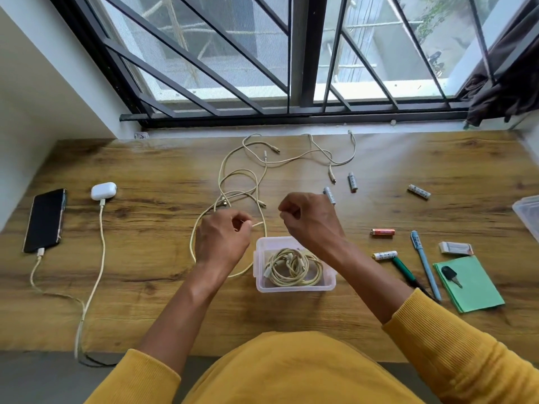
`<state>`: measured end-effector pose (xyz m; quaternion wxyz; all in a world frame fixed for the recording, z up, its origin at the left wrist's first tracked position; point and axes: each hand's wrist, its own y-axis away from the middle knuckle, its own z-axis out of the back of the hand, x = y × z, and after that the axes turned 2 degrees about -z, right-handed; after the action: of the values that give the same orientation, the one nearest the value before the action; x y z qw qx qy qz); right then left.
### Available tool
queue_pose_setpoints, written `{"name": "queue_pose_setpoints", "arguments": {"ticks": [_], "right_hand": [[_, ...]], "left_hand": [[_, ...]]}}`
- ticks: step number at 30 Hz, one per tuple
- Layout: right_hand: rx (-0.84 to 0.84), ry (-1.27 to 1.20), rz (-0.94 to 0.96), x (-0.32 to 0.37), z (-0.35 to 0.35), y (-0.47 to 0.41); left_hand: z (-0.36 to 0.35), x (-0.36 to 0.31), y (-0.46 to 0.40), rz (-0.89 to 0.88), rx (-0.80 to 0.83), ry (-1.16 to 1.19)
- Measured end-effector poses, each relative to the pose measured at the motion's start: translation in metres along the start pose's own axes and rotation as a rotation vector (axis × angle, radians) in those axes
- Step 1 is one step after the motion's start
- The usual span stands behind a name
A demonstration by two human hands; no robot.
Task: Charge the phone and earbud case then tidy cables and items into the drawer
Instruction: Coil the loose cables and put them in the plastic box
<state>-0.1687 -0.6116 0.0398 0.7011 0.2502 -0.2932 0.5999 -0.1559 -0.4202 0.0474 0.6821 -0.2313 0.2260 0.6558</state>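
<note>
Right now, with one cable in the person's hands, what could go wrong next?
1. The left hand pinches a cream charging cable that loops through other loose cables; pulling may drag the tangle into the white cylindrical batteries.
2. The small clear plastic box already holds coiled cables, so another coil could spill out.

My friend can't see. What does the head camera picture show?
A person's left hand pinches a loose cream cable above a wooden desk, the right hand curled beside it. A clear tub holds coiled cables. Far left, a phone and earbud case sit plugged in.
</note>
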Motion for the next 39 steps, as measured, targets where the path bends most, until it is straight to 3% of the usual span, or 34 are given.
{"name": "queue_pose_setpoints", "arguments": {"ticks": [5,15,23,29,32,35,39], "right_hand": [[0.032,0.007,-0.054,0.005,-0.005,-0.030],[0.135,0.077,-0.145,0.004,-0.039,-0.077],[0.208,0.062,-0.269,0.001,-0.069,-0.104],[0.196,-0.186,-0.319,0.007,-0.067,-0.109],[0.227,-0.502,-0.295,0.019,-0.051,-0.106],[0.271,-0.726,-0.158,0.040,-0.029,-0.102],[0.301,-0.821,0.045,0.070,-0.007,-0.094]], "left_hand": [[0.009,0.012,-0.025,0.052,-0.074,0.037],[0.001,0.036,-0.060,0.179,-0.022,0.130],[-0.003,0.050,-0.073,0.252,-0.033,0.065],[-0.004,0.052,-0.079,0.250,-0.054,0.081],[-0.001,0.048,-0.081,0.230,-0.013,0.219],[0.012,0.026,-0.085,0.224,0.002,0.478],[0.040,-0.015,-0.094,0.151,-0.011,0.719]]}}
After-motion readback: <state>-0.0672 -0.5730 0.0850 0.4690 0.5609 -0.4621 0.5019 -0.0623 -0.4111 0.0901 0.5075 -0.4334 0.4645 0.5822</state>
